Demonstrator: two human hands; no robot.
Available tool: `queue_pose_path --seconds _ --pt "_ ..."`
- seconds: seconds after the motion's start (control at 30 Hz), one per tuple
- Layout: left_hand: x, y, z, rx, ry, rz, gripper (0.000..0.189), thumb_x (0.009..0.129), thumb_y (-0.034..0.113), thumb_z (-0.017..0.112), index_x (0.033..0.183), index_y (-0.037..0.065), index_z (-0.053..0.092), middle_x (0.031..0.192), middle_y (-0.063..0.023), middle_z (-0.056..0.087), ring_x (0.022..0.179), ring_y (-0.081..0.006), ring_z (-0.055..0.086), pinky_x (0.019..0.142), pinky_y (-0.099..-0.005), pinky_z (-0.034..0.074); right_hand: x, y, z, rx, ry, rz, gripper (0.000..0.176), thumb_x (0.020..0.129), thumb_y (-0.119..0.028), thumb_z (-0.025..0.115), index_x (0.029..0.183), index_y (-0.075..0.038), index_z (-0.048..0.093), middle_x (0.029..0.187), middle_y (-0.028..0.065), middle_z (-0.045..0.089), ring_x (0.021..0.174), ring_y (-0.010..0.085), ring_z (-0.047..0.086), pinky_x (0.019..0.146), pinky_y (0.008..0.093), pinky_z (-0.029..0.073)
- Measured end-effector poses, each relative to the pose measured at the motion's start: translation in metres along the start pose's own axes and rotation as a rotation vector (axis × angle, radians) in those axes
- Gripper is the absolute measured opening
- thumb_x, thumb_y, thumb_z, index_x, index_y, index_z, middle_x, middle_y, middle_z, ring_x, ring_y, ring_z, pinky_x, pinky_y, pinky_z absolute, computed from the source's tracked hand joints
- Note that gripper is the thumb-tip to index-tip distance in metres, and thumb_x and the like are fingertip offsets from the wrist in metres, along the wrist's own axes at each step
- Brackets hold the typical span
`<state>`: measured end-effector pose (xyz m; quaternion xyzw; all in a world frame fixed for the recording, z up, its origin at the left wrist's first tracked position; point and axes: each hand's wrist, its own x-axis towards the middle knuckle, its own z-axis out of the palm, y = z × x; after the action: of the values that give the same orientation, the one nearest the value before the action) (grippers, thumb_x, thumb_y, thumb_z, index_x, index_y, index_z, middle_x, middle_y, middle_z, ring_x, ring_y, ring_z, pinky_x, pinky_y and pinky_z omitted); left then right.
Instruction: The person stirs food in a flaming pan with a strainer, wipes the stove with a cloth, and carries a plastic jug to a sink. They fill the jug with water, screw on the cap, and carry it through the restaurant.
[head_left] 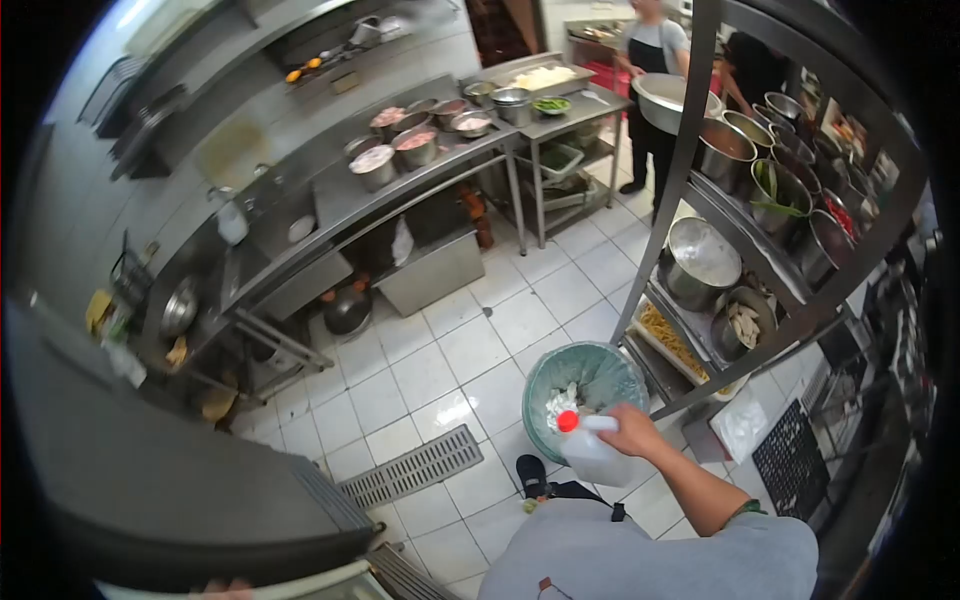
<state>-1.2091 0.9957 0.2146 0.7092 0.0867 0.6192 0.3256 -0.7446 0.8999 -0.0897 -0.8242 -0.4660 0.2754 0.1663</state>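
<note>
My right hand (632,432) grips the handle of a translucent plastic jug (598,458) with a red cap. The jug hangs tilted over the near rim of a round bin (538,375) lined with a green bag, which has white crumpled waste inside. At the bottom left edge, part of my left hand (228,590) shows beside the light edge of a steel unit (300,588); its fingers are blurred and mostly cut off.
Steel counters (290,245) with metal pots line the back wall. A rack (655,270) holding pots of food stands at the right. A floor drain grate (415,468) lies ahead. A person in an apron (650,60) holds a large pot (672,100).
</note>
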Motion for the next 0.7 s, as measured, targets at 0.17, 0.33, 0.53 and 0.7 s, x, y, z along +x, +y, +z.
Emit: queue_pose_path --seconds 0.17,0.33,0.53,0.7 --pt "-0.155 -0.209 -0.052 0.598 -0.141 -1.222 0.026 0.091 0.011 0.062 0.115 0.002 0.06 0.102 -0.0048 0.064 0.091 -0.0134 0.057 0.082 -0.0277 0.047 0.067 -0.048 0.021 0.184 0.159 -0.002 0.039 0.077 -0.031 0.071 0.099 0.0 0.066 0.109 0.0215 0.059 0.105 0.0371 0.057 0.094 0.0426 0.047" --pt "-0.283 -0.271 -0.114 0.319 0.054 -1.584 0.026 0.095 0.018 0.062 0.114 0.0 0.06 0.093 -0.0067 0.065 0.081 -0.0159 0.062 0.072 -0.0296 0.053 0.12 -0.089 0.004 0.214 0.353 0.009 0.039 0.077 -0.025 0.072 0.103 0.003 0.064 0.114 0.021 0.057 0.107 0.0369 0.057 0.095 0.0402 0.046" --pt "-0.199 -0.397 -0.153 0.531 -0.581 -1.433 0.031 0.086 0.017 0.067 0.11 -0.002 0.063 0.109 -0.0145 0.066 0.092 -0.0258 0.064 0.081 -0.0333 0.051 0.132 -0.135 -0.037 0.32 0.617 0.15 0.043 0.077 -0.024 0.072 0.108 0.004 0.064 0.117 0.0196 0.058 0.108 0.0356 0.058 0.097 0.0383 0.046" --pt "-0.088 -0.551 -0.213 0.661 -0.621 -0.964 0.032 0.085 0.016 0.069 0.111 -0.002 0.062 0.102 -0.0161 0.065 0.082 -0.0251 0.061 0.073 -0.0363 0.05 0.093 -0.149 -0.047 0.394 0.864 0.405 0.046 0.078 -0.027 0.073 0.11 0.005 0.065 0.118 0.0165 0.059 0.109 0.0306 0.059 0.094 0.0376 0.047"
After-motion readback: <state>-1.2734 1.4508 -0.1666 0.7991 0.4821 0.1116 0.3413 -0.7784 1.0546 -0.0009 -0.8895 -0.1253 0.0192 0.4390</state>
